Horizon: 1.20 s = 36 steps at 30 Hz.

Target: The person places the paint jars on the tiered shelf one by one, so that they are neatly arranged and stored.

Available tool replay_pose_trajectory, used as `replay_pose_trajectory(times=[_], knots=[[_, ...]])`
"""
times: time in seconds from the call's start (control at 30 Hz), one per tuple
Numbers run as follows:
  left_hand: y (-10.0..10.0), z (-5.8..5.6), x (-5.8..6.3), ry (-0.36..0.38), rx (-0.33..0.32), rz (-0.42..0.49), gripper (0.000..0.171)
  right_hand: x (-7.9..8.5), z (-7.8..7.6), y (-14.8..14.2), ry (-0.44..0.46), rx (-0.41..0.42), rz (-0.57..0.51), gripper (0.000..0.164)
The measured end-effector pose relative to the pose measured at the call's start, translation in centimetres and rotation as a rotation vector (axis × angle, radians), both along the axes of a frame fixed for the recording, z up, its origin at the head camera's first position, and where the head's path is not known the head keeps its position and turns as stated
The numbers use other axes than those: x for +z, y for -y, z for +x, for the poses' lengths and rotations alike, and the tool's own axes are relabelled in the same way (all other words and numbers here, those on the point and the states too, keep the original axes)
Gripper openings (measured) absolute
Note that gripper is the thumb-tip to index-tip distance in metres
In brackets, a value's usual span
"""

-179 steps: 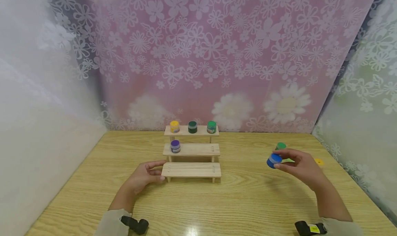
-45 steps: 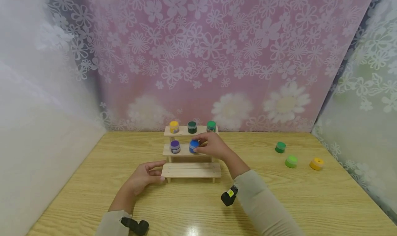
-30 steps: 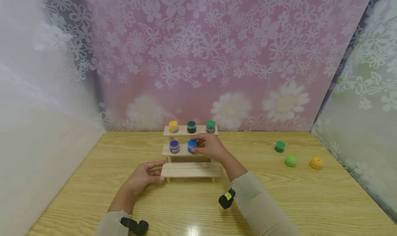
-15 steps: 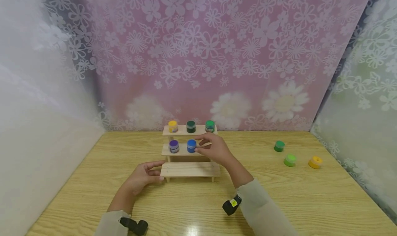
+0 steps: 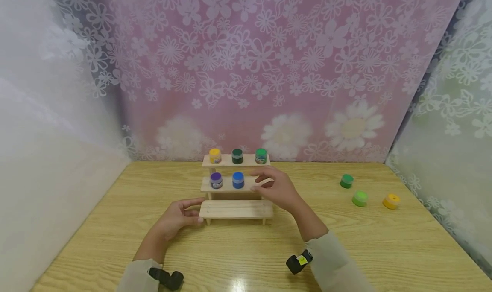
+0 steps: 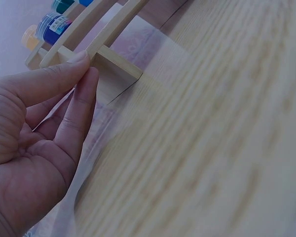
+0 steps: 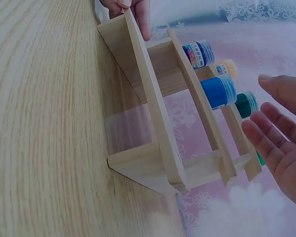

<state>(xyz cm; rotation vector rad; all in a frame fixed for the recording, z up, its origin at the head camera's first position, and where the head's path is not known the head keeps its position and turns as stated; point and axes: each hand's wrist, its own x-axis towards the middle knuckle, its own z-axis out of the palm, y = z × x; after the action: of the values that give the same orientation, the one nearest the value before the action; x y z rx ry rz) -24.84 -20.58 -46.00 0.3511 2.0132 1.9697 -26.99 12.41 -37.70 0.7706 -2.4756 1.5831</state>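
I see the left hand (image 5: pixel 174 219) gripping the left end of the bottom shelf of a three-tiered pale wooden stand (image 5: pixel 236 209), thumb and fingers pinched; the right hand (image 5: pixel 276 188) holds nothing, thumb and loosely bent fingers apart, just right of a round blue plastic jar (image 5: pixel 238 181) upright on the middle shelf, and from the head view it hides part of that shelf's right end. A round purple jar (image 5: pixel 216 182) stands left of the blue one; yellow (image 5: pixel 215 156), dark green (image 5: pixel 237 156) and bright green jars (image 5: pixel 261 156) line the top shelf; three more jars (image 5: pixel 360 199) sit well apart, right on the wood-grained desk (image 5: pixel 230 253).
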Motion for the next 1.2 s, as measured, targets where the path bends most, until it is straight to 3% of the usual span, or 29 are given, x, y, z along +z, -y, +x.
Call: replay_pose_trajectory(times=[0.33, 1.2], knots=[[0.0, 0.0, 0.0, -0.004, 0.012, -0.01, 0.068, 0.1, 1.0, -1.7, -0.063, 0.045, 0.027, 0.037], [0.0, 0.0, 0.1, 0.013, 0.02, -0.019, 0.069, -0.1, 2.6, -7.3, -0.118, 0.024, -0.005, 0.031]])
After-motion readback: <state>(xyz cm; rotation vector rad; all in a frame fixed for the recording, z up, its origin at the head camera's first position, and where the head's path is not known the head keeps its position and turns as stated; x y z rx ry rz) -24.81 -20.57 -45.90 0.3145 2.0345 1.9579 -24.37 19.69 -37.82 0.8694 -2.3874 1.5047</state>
